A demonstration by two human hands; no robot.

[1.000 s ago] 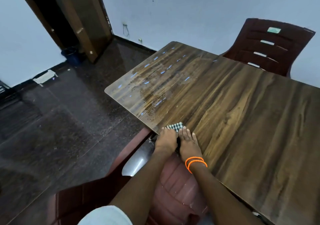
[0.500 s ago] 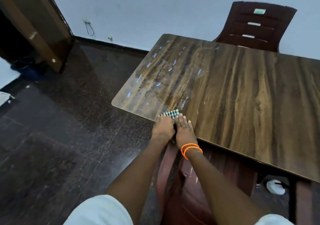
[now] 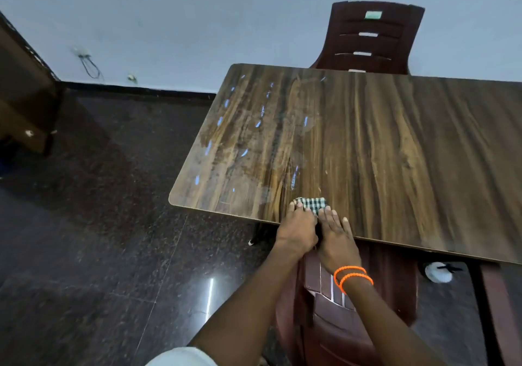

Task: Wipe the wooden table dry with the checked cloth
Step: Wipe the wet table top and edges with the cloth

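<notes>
Both hands are pressing the checked cloth [image 3: 311,205] flat against the near edge of the wooden desk [image 3: 395,154]. The left hand [image 3: 296,228] is lying over the cloth's left part with its fingers curled down on it, and the right hand [image 3: 336,237], with orange bracelets [image 3: 353,276] at the wrist, is resting palm-down on its right part; neither is gripping in a fist, both are bearing down on the folded fabric. Only a small bunched corner of the cloth is showing beyond the fingertips.

The wet patch [image 3: 248,145] is spreading over the desk's left end, with bright streaks glinting on it. The risk, as I judge it, is that the cloth is folded so small that one pass is going to cover only a narrow strip — leaving streaks between passes. Starting so near the rim, the hands could also be pushing water off the edge onto the dark floor [image 3: 99,224] rather than soaking it up. The far corner by the maroon chair [image 3: 372,38] looks like a long reach.

Compared with half a second ago, the hands and cloth are sitting at much the same spot on the edge — the view is swinging to face the desk more squarely.
</notes>
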